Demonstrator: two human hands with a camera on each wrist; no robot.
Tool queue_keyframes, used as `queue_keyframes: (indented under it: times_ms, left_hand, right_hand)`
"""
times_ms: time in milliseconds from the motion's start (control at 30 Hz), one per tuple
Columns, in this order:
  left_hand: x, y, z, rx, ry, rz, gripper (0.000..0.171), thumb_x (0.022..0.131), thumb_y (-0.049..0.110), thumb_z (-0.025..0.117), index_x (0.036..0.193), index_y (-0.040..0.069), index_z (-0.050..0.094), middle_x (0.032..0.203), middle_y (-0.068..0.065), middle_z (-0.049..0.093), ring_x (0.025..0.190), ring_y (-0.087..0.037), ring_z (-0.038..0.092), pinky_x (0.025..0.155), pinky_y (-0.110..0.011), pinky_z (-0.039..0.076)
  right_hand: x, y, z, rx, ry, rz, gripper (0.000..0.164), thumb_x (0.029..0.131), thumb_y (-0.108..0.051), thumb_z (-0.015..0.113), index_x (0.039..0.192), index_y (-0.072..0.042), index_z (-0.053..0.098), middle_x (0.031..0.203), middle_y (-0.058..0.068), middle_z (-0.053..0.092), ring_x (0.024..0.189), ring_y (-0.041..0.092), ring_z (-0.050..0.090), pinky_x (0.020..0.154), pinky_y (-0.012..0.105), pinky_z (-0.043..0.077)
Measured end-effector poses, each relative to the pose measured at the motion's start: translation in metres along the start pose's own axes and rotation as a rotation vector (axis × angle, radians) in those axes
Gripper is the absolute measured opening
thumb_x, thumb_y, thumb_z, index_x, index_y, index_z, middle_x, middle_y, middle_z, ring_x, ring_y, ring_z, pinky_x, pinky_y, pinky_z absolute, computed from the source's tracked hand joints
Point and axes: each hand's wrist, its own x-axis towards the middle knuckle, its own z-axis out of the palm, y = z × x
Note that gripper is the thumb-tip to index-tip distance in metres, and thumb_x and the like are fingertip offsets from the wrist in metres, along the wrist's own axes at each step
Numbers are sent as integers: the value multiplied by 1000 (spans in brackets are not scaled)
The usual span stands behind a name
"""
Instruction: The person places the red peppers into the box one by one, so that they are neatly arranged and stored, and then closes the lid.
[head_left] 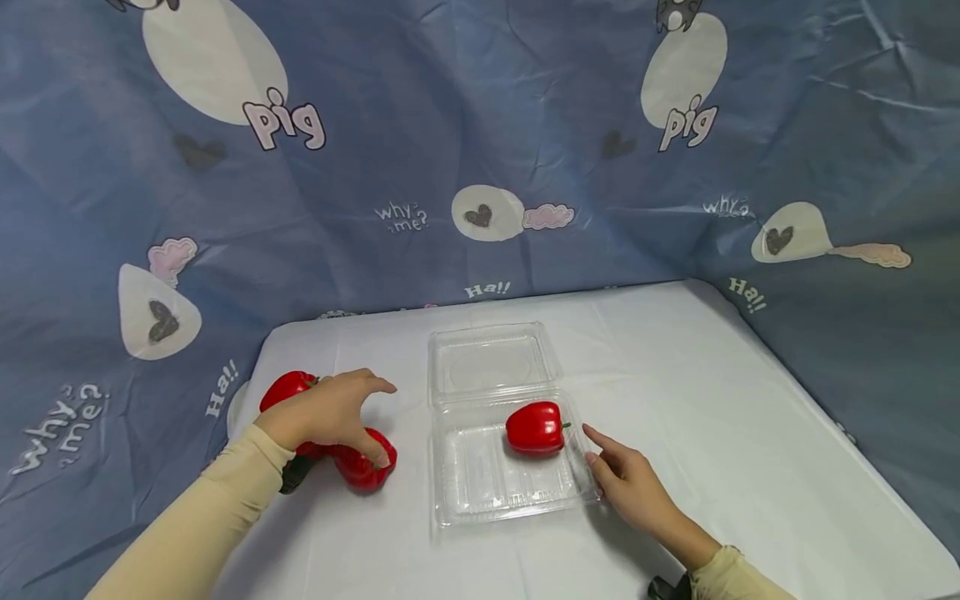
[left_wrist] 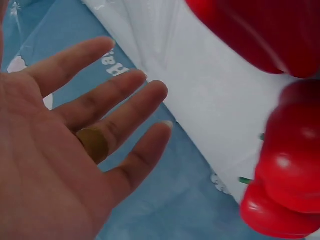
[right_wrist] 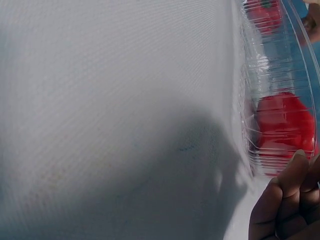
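The left hand [head_left: 333, 412], its grip wide and empty, is hanging over glossy rounded red peppers [head_left: 362, 477]; right of that grip, another pepper [head_left: 534, 428] is lying in a hinged clear-plastic container [head_left: 472, 479] beside the right hand [head_left: 636, 492], whose grip I cannot tell; a glancing thumb could be sending the nearest rolling

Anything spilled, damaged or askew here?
Nothing stands out: the clear plastic hinged container lies open on the white-covered table, one glossy red bell pepper on its side in it; other red peppers cluster by the left hand. No spill or damage shows.
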Motion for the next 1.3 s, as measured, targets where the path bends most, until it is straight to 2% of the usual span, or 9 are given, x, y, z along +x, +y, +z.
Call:
queue_keyframes:
  times_ms: [200,367,533,733,900,1033,1133,1300]
  left_hand:
    - [-12,-11,10,-47,-51,-24,96,52,49,95,134,13,59,129,-6,58,114,-28,56,93,-59,46]
    - [-15,-17,24,-46,-74,-39,92,50,36,97,131,12,61,126,-4,60,111,-27,58,92,-57,47]
    - [-14,-19,37,-44,-69,-29,88,49,28,97,127,9,63,118,-5,62,107,-27,58,84,-50,52]
    - [-12,-15,43,-133,-101,-45,82,51,20,97,123,6,62,106,0,63,97,-22,57,77,-42,54]
    - [-11,-14,43,-143,-100,-37,74,50,20,97,116,10,64,98,3,62,89,-19,57,73,-38,55]
    - [-9,-13,37,-115,-70,0,67,51,25,96,109,14,64,92,6,61,83,-16,57,69,-34,53]
    - [-9,-10,29,-72,-36,27,65,53,29,95,109,14,64,91,8,60,81,-14,57,68,-33,53]
    - [-9,0,11,1,7,25,69,54,37,94,112,15,64,93,9,61,83,-13,57,69,-35,53]
  right_hand:
    - [0,-1,-1,16,-3,-15,45,102,-15,57,145,-7,49,65,2,54,52,11,50,47,27,45]
    - [-1,-6,0,9,2,-5,45,102,-12,55,145,-4,48,65,2,53,52,10,48,47,26,44]
    - [-5,-26,-3,9,2,-6,43,101,-5,53,144,3,47,64,5,53,52,9,47,47,26,43]
    - [-10,-43,-6,6,-11,-6,43,101,-3,54,142,5,48,65,4,53,53,8,48,49,25,44]
    - [-10,-42,-5,14,-3,-15,43,100,-3,54,142,6,48,64,5,53,52,8,47,48,25,43]
    - [-9,-41,-5,14,1,-22,43,100,-2,55,141,6,48,64,5,53,52,8,47,48,25,44]
    - [-9,-41,-6,13,5,-22,43,100,-2,55,141,6,49,64,5,53,52,8,48,49,25,44]
    - [-10,-42,-5,25,10,-26,42,100,-2,55,141,6,49,63,4,52,52,8,47,48,25,43]
